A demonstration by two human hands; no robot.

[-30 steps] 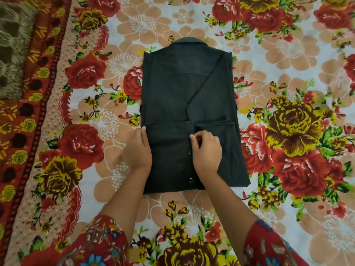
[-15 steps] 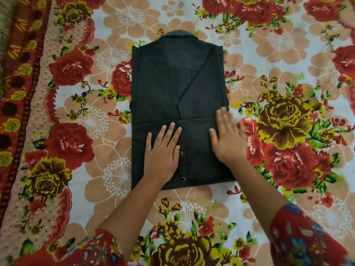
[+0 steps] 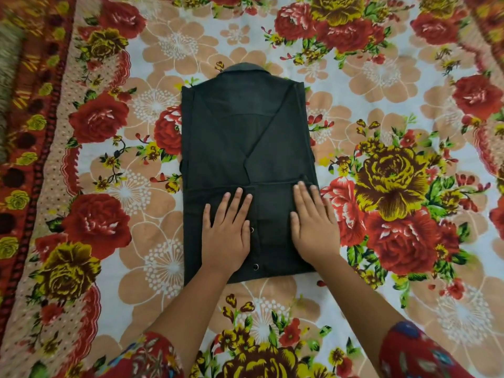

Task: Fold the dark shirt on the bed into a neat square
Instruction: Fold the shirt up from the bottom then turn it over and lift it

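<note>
Lying flat at the centre of the view, the dark shirt [image 3: 245,148] is resting on a floral bedsheet [image 3: 381,77], its collar [image 3: 246,68] pointing toward 12 o'clock and its bottom part folded up over the body, making a long rectangle. Both hands are pressing palm-down on that folded lower panel, gripping nothing. The left hand [image 3: 226,236] is lying with fingers spread and straight, toward 7 o'clock of the shirt's middle, its little-finger side just beside a metal snap button [image 3: 251,229]; a second snap [image 3: 255,266] is showing near the hem. The right hand [image 3: 315,225] is lying flat at about 5 o'clock, its fingertips reaching the fold's upper edge near the shirt's right side. Red patterned sleeves [image 3: 414,356] are showing at 6 o'clock.
</note>
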